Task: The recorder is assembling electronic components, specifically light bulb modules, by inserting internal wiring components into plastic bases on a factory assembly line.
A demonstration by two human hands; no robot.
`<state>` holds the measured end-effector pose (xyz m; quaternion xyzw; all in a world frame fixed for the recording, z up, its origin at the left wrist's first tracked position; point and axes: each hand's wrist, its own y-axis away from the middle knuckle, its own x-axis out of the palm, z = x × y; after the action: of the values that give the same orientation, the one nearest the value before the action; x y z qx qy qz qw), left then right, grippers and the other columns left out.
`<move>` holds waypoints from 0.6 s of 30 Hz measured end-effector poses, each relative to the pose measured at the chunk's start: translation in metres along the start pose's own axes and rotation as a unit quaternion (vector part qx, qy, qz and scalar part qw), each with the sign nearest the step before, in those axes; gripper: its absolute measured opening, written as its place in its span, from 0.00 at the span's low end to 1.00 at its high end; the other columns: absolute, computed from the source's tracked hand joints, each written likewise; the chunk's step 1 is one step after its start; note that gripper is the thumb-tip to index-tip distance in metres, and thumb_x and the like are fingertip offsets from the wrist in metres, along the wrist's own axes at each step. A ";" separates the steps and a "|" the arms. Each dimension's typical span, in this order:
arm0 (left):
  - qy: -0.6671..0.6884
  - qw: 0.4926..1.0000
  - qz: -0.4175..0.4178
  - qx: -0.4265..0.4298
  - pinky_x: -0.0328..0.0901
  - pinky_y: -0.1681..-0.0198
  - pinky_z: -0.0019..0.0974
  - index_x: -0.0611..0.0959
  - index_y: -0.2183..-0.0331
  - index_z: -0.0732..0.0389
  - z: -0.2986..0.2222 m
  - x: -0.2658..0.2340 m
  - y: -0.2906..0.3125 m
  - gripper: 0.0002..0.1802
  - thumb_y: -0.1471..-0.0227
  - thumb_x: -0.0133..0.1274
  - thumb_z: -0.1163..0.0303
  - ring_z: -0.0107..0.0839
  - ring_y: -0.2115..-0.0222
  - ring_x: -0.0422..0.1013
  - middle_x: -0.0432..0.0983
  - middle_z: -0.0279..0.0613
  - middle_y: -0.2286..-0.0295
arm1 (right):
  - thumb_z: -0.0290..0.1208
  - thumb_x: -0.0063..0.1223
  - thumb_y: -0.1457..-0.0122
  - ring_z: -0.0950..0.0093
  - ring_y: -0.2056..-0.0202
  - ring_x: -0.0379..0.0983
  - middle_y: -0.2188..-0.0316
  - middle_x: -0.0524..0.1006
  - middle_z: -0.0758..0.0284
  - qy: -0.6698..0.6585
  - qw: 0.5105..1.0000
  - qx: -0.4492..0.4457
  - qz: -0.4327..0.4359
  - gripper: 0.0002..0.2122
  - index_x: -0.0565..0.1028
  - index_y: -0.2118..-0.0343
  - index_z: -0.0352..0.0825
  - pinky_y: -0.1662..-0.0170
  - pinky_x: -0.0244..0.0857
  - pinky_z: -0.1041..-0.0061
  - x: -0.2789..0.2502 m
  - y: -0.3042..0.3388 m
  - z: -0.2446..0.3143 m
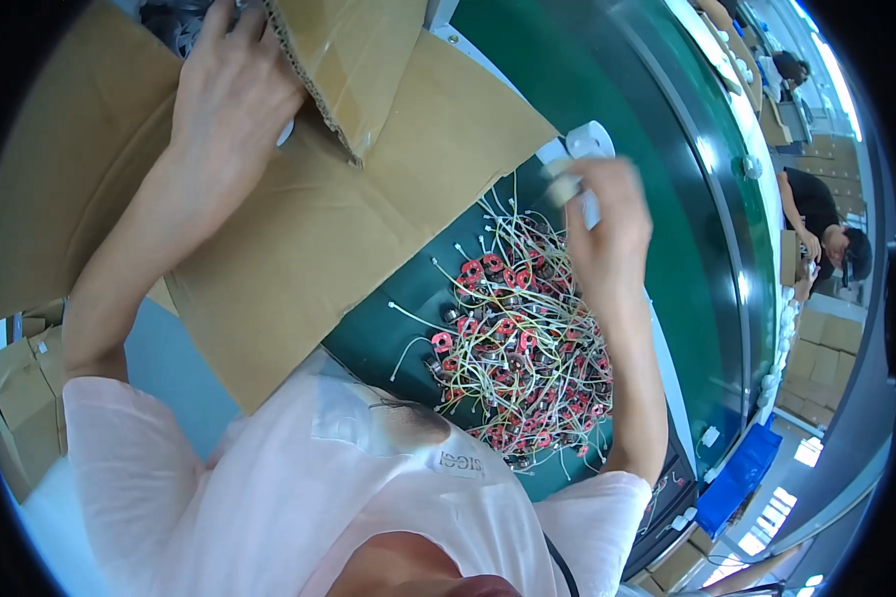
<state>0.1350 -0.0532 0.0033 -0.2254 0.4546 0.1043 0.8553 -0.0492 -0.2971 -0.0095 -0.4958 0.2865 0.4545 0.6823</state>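
Observation:
My left hand [231, 99] reaches into an open cardboard box [398, 204] at the upper left. Its fingertips are at dark grey pieces [172, 28] inside, partly out of view, so its grip does not show. Beyond the pile, my right hand [612, 219] is blurred by motion, its fingers closed on a small pale rounded part [564, 189]. Just past these fingers is a white round piece [589, 139]. Between the box and my right forearm lies a heap of small red and dark metal components [513, 343] with tangled white and yellow wires and small plugs.
A green work surface [617, 75] with a raised dark rail [712, 164] curves along the right. White pieces line its far side. Another person [821, 214] works beyond it. A blue bin [739, 480] stands at the lower right, and more cardboard boxes [25, 398] are at the left.

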 end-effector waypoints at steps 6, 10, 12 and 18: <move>-0.047 0.997 0.041 0.049 0.59 0.56 0.41 0.79 0.70 0.61 0.000 0.005 -0.004 0.17 0.72 0.52 0.78 0.39 0.63 0.67 0.72 0.42 0.70 | 0.16 0.51 0.60 0.65 0.69 0.70 0.73 0.70 0.63 0.043 0.960 -0.036 0.275 0.13 0.71 0.68 0.31 0.67 0.65 0.65 0.028 0.035 0.048; -0.062 0.974 0.216 0.020 0.60 0.58 0.40 0.79 0.70 0.62 0.005 0.005 -0.005 0.18 0.72 0.52 0.78 0.40 0.63 0.67 0.72 0.43 0.70 | 0.17 0.52 0.60 0.64 0.70 0.70 0.75 0.68 0.63 0.130 0.927 -0.016 0.351 0.13 0.70 0.68 0.31 0.70 0.64 0.66 0.036 0.026 0.050; -0.042 0.989 0.136 0.048 0.61 0.59 0.39 0.79 0.68 0.62 0.008 0.001 -0.007 0.19 0.71 0.52 0.78 0.42 0.64 0.67 0.72 0.44 0.70 | 0.18 0.53 0.58 0.64 0.70 0.71 0.73 0.68 0.62 0.093 0.934 -0.053 0.342 0.12 0.70 0.67 0.31 0.71 0.65 0.67 0.037 0.024 0.046; 0.054 0.996 0.051 0.047 0.58 0.52 0.35 0.74 0.69 0.63 -0.006 -0.027 0.002 0.13 0.64 0.50 0.76 0.42 0.54 0.63 0.69 0.45 0.61 | 0.19 0.54 0.56 0.63 0.72 0.71 0.71 0.69 0.61 -0.053 0.981 -0.032 0.182 0.11 0.70 0.67 0.31 0.72 0.66 0.69 0.005 0.020 0.040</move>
<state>0.1148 -0.0535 0.0220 -0.1667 0.5151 0.1137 0.8330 -0.0674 -0.2565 -0.0084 -0.4320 0.3208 0.6057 0.5862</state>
